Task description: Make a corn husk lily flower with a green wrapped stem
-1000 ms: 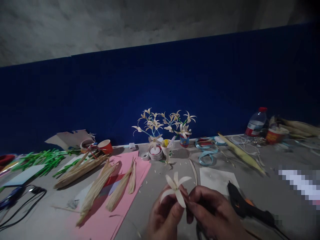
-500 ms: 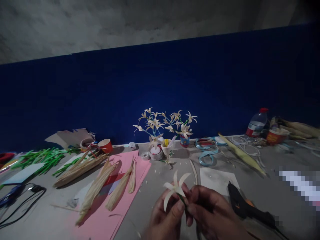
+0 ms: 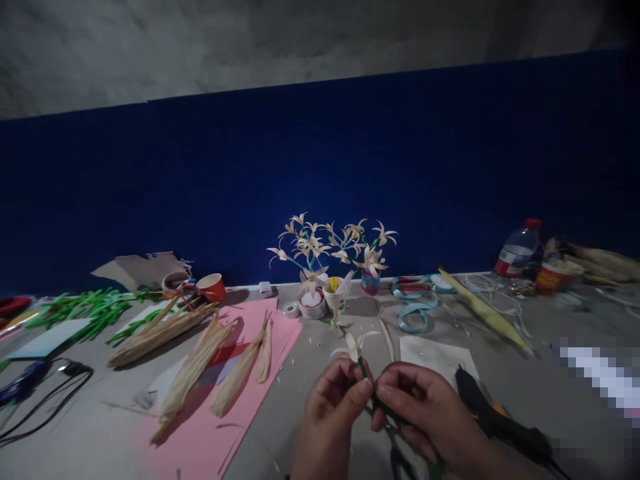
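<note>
Close in front of me, both hands pinch a handmade flower with pale, curling husk-like petals (image 3: 354, 345) and a green stem (image 3: 362, 367). My left hand (image 3: 336, 410) is closed around the stem just below the petals. Right beside it, my right hand (image 3: 425, 407) has thumb and fingertips closed on the lower part of the stem. A bit of green (image 3: 435, 469) shows under the right hand; whether it belongs to the stem I cannot tell. Beneath the hands lie dark-handled scissors (image 3: 400, 460), partly hidden. A black glue gun (image 3: 500, 417) rests right of my right hand.
Dried corn husks (image 3: 195, 377) lie on pink paper (image 3: 240, 427) at left, with green pipe cleaners (image 3: 85, 313) behind. Finished flowers (image 3: 310, 247) stand in small cups at the back. Blue ribbon (image 3: 417, 317), a yellowish husk (image 3: 485, 310) and a plastic bottle (image 3: 520, 250) are at right.
The flower has turned in my fingers, so its petals now show narrower and more of the green stem is visible. Scissors have come into clearer view below my hands.
</note>
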`<state>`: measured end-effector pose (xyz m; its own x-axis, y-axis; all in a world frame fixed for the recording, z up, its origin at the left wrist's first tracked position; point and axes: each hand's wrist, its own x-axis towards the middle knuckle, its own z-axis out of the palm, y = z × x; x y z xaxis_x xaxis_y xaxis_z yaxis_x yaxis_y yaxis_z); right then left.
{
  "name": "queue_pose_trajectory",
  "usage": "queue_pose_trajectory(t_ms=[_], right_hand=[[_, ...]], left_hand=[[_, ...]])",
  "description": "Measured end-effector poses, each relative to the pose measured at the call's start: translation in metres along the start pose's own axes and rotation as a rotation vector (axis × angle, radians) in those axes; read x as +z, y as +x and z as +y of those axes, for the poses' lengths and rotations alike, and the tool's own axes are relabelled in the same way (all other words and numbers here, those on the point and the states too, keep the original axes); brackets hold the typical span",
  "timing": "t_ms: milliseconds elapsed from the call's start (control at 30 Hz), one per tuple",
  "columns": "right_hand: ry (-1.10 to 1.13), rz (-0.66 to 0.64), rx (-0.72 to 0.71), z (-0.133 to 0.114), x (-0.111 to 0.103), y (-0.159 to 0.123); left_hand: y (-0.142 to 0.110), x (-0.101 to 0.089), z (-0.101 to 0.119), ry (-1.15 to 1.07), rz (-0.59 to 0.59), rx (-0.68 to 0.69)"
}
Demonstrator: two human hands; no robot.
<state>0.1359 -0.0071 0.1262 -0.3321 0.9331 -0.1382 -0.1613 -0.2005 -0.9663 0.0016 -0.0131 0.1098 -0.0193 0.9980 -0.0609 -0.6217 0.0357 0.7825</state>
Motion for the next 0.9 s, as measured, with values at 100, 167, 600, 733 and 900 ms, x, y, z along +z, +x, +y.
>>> queue_pose_trajectory(t_ms=[100, 167, 600, 733, 900], right_hand=[[-0.033, -0.052, 0.016, -0.007, -0.005, 0.002], [-0.063, -0.047, 0.013, -0.009, -0.006, 0.002], [-0.105, -0.021, -0.135, -0.009, -0.001, -0.004], [-0.152, 0.049, -0.15, -0.004, -0.001, -0.003], [-0.088, 0.1, -0.171, -0.003, 0.002, -0.003]], left_hand=[[0.001, 0.0, 0.001, -0.022, -0.033, -0.014], [0.0, 0.001, 0.001, -0.037, -0.045, -0.021], [0.003, -0.012, -0.007, 0.017, -0.123, 0.061], [0.003, -0.012, -0.004, 0.022, -0.117, 0.063], [0.002, -0.012, -0.005, -0.004, -0.056, 0.03]])
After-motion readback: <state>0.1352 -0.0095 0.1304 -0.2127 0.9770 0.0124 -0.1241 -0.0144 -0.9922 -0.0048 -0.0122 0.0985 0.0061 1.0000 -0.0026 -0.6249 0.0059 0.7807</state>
